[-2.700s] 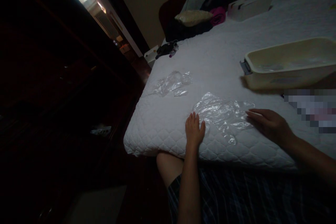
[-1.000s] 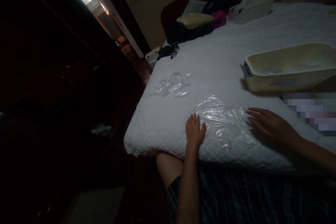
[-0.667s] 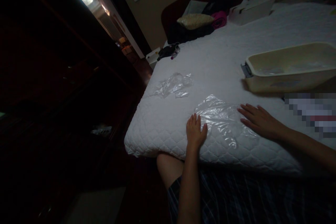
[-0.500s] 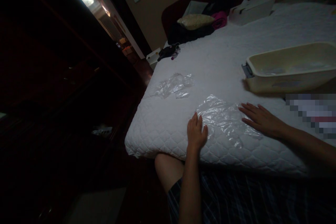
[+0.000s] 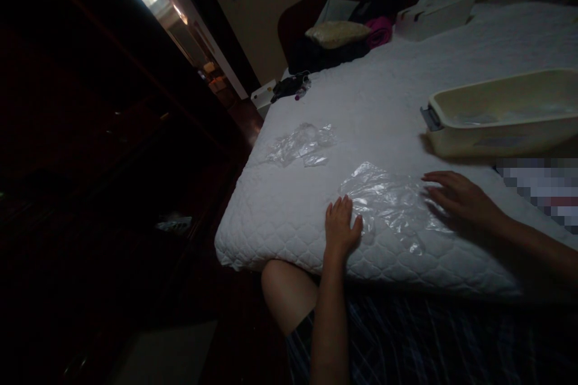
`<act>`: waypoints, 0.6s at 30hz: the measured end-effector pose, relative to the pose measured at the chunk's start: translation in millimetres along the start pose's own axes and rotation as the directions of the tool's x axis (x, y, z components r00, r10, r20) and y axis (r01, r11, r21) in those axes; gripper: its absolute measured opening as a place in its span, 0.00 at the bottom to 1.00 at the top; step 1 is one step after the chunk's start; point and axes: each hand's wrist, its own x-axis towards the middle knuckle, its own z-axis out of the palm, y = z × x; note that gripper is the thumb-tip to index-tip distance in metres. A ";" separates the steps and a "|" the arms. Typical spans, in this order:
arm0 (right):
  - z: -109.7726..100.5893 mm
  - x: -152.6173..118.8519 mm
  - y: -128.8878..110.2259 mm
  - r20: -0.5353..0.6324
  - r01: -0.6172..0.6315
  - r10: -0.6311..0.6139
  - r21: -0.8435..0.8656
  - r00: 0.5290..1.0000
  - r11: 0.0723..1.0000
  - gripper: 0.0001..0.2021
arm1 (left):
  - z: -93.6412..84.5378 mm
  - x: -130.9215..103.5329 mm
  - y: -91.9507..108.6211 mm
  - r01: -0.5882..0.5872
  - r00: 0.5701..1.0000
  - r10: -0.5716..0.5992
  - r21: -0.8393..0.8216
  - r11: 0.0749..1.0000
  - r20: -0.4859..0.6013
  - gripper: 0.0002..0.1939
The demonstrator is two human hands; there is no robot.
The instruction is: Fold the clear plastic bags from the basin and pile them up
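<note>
A crinkled clear plastic bag (image 5: 383, 195) lies spread on the white quilted bed cover (image 5: 271, 216). My left hand (image 5: 341, 222) rests open at the bag's left edge, palm down, fingers pointing away from me. At the bag's right side my right hand (image 5: 460, 197) is held a little above the bed, fingers apart, with nothing visible in it. Farther off to the left lies a second crumpled clear plastic bag (image 5: 300, 144), which neither hand touches.
A cream plastic bin (image 5: 492, 138) with a grey latch sits on the bed at right. Toward the headboard are a white box (image 5: 436, 17), a rolled magenta cloth (image 5: 379, 32) and a beige pillow (image 5: 338, 34). A dark cabinet (image 5: 90, 132) stands at left.
My right hand has lifted off the bag's right edge and moved slightly right, its fingers more bent. My left hand stays at the left edge, almost unmoved.
</note>
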 end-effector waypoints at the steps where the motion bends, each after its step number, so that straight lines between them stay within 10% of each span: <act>1: 0.5 0.6 -11.6 0.024 0.062 -0.063 0.041 0.998 0.997 0.14 | -0.6 -0.2 0.0 -0.002 1.000 0.002 -0.006 1.000 0.001 0.22; 10: 44.4 -19.3 -93.7 0.118 0.550 -0.550 0.038 0.827 0.835 0.13 | -0.1 0.2 -5.8 -0.033 0.996 0.019 -0.181 0.983 -0.083 0.18; 18: 68.7 -31.6 -103.6 0.167 0.530 -0.528 0.040 0.832 0.847 0.16 | 12.0 -2.5 -17.0 -0.125 0.965 0.040 -0.324 0.938 -0.257 0.21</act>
